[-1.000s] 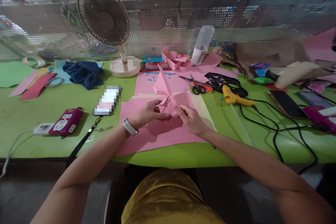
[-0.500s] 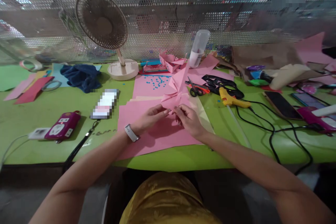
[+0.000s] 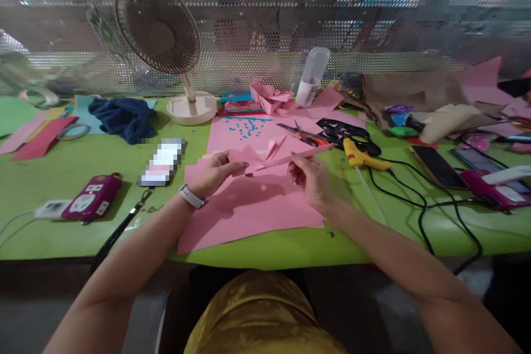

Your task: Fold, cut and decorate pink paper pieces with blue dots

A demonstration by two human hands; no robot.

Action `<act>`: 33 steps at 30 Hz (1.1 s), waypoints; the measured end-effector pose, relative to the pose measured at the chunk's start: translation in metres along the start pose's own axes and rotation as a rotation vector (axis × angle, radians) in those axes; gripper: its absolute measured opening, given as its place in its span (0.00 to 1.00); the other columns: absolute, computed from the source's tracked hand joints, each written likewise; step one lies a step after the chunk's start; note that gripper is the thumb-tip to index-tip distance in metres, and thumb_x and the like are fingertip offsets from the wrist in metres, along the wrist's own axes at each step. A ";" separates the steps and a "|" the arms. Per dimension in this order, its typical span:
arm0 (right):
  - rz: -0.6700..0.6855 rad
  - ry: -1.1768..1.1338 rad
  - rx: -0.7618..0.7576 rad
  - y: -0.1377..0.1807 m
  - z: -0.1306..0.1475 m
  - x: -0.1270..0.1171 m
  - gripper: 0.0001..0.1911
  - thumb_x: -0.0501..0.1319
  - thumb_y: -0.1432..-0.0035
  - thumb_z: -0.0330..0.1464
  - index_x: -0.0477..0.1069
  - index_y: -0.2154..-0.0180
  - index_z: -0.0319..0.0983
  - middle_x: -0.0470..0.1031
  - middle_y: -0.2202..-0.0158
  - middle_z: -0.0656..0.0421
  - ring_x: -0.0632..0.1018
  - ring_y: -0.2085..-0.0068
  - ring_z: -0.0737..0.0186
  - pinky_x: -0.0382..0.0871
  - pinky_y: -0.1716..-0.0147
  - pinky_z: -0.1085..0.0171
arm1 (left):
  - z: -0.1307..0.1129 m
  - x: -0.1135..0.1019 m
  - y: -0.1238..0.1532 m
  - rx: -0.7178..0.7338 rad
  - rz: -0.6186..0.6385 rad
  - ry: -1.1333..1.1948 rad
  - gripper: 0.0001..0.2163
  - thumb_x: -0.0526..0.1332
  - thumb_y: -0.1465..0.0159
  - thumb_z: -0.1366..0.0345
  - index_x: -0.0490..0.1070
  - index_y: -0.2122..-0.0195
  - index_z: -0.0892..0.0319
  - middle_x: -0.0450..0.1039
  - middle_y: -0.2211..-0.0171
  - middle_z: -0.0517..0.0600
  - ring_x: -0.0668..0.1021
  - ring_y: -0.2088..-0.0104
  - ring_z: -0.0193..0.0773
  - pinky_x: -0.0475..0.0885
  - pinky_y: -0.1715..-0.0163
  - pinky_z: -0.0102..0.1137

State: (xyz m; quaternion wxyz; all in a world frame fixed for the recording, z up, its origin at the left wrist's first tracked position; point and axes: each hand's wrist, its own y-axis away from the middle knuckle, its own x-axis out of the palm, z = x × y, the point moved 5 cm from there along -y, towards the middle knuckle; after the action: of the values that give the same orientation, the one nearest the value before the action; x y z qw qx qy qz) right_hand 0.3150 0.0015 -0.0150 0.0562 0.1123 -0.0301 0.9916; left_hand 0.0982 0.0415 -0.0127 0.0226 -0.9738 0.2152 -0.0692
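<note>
Between my two hands is a folded pink paper piece (image 3: 274, 154) with pointed flaps, raised a little above the table. My left hand (image 3: 218, 172), with a pale band on its wrist, pinches the left end between thumb and fingers. At the right side my right hand (image 3: 309, 180) grips the paper's near edge by thumb and fingertip. Beneath them lie flat pink sheets (image 3: 249, 215). Behind the folded piece, small blue dots (image 3: 246, 128) are scattered on another pink sheet. Other folded pink paper shapes (image 3: 271, 97) sit farther back.
Scissors (image 3: 305, 135) and a yellow glue gun (image 3: 365, 157) with its black cable lie to the right. A phone (image 3: 164, 161) and a purple power strip (image 3: 93, 198) lie left. Behind stand a fan (image 3: 191, 108) and a clear bottle (image 3: 311, 77) against the perforated metal screen.
My hands have moved apart, and the folded paper has turned from upright to lying sideways between them. The scissors behind it now show more fully. The view has shifted slightly.
</note>
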 end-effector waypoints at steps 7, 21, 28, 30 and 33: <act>0.186 -0.050 0.051 0.001 -0.007 0.008 0.16 0.63 0.48 0.45 0.75 0.69 0.38 0.70 0.79 0.64 0.66 0.81 0.71 0.58 0.82 0.68 | -0.001 -0.008 -0.003 0.012 -0.182 0.184 0.09 0.72 0.49 0.66 0.73 0.72 0.62 0.77 0.70 0.48 0.78 0.69 0.33 0.76 0.63 0.30; -0.083 0.004 0.024 -0.002 -0.011 0.003 0.25 0.60 0.47 0.55 0.63 0.79 0.41 0.66 0.82 0.63 0.66 0.81 0.69 0.60 0.82 0.68 | 0.000 0.002 -0.002 -0.090 -0.163 0.514 0.22 0.63 0.45 0.43 0.74 0.64 0.59 0.80 0.62 0.55 0.80 0.54 0.46 0.72 0.51 0.40; 0.329 0.146 0.164 0.017 -0.029 0.022 0.31 0.51 0.42 0.59 0.74 0.67 0.38 0.74 0.77 0.58 0.73 0.77 0.67 0.65 0.81 0.68 | 0.018 0.043 0.007 -0.150 -0.027 0.426 0.12 0.68 0.41 0.58 0.74 0.64 0.61 0.79 0.61 0.52 0.79 0.54 0.40 0.68 0.45 0.38; 0.443 0.257 0.149 0.021 -0.030 0.025 0.26 0.57 0.42 0.54 0.74 0.59 0.38 0.75 0.73 0.59 0.74 0.77 0.66 0.67 0.81 0.67 | 0.017 0.040 0.007 -0.130 -0.045 0.440 0.12 0.68 0.42 0.58 0.73 0.66 0.61 0.79 0.66 0.50 0.81 0.59 0.38 0.71 0.48 0.36; 0.435 0.505 -0.085 0.015 -0.017 0.020 0.19 0.62 0.42 0.44 0.73 0.54 0.38 0.76 0.69 0.57 0.76 0.73 0.63 0.73 0.74 0.63 | 0.014 0.024 0.005 -0.157 -0.078 0.431 0.12 0.69 0.42 0.60 0.72 0.67 0.62 0.78 0.70 0.49 0.81 0.66 0.36 0.76 0.57 0.33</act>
State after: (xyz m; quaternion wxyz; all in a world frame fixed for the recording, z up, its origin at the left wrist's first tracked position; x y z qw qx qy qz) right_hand 0.2899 -0.0099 -0.0275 -0.1465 -0.1486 -0.0801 0.9747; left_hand 0.1195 0.0277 -0.0237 -0.1023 -0.9429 0.1822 -0.2592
